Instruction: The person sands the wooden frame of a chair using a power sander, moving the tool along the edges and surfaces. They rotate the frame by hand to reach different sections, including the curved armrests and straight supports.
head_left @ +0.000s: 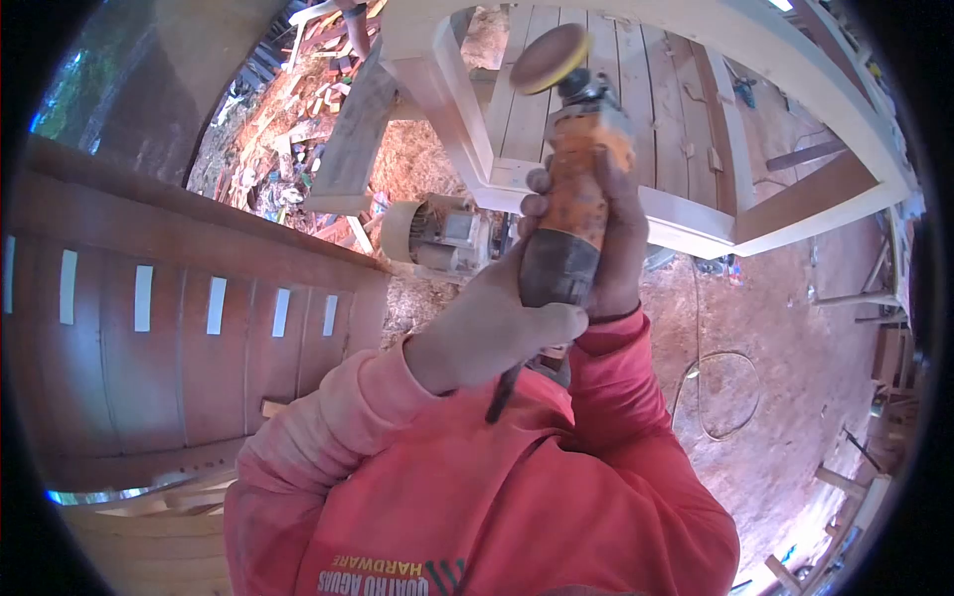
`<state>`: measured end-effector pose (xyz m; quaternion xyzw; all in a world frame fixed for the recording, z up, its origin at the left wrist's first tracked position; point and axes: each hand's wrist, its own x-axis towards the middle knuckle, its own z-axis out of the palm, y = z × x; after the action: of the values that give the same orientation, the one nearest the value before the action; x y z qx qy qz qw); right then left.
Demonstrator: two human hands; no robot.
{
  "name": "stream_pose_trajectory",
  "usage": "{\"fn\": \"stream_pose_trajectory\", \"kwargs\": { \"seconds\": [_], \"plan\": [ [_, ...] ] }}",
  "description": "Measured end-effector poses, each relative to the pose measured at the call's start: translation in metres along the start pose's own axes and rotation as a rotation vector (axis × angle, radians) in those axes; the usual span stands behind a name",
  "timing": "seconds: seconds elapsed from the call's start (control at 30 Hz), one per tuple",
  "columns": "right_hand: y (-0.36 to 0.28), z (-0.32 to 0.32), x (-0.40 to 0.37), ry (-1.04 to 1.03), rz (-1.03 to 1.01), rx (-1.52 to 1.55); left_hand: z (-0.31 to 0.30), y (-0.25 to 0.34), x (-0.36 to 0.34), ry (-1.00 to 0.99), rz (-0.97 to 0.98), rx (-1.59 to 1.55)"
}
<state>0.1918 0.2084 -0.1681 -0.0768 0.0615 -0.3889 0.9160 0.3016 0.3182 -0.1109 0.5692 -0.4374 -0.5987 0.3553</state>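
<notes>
Both hands hold an orange and black angle grinder (576, 199), its body slanting up and away from my chest. My left hand (487, 323) is closed around the dark rear end, thumb across it. Higher up, my right hand (621, 223) wraps the orange body, with fingertips showing on the far side. A round sanding disc (550, 60) with a yellow edge is fitted at the tool's head, turned toward the upper left. Behind it stands a pale wooden frame (447, 119) with slats; the disc appears apart from it. A black cord (504, 394) hangs from the grinder's rear.
At left stands a brown wooden panel (179, 377) with several narrow slots. An electric motor (442, 233) lies beyond my left hand. Wood scraps (308, 129) litter the ground at upper left. A cable (699, 368) loops over the dirt floor at right.
</notes>
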Motion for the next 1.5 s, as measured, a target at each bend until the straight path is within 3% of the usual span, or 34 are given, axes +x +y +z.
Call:
{"fn": "stream_pose_trajectory", "kwargs": {
  "seconds": [0.03, 0.23, 0.77, 0.97, 1.5],
  "plan": [
    [0.002, 0.000, 0.000, 0.087, 0.001, -0.116, -0.006, -0.009, 0.002, -0.061, -0.029, -0.139],
    [0.021, 0.018, 0.008, 0.037, 0.001, -0.201, -0.019, -0.019, -0.011, 0.008, 0.160, -0.106],
    [0.012, 0.053, -0.008, 0.285, -0.135, -0.804, -0.013, -0.031, -0.007, -0.196, 0.091, -0.571],
    [0.013, 0.058, -0.001, 0.267, -0.193, -0.872, -0.016, -0.030, -0.001, -0.191, 0.106, -0.567],
    [0.026, 0.052, 0.002, 0.340, -0.101, -0.914, -0.016, -0.051, 0.001, -0.125, 0.114, -0.646]
  ]
}}
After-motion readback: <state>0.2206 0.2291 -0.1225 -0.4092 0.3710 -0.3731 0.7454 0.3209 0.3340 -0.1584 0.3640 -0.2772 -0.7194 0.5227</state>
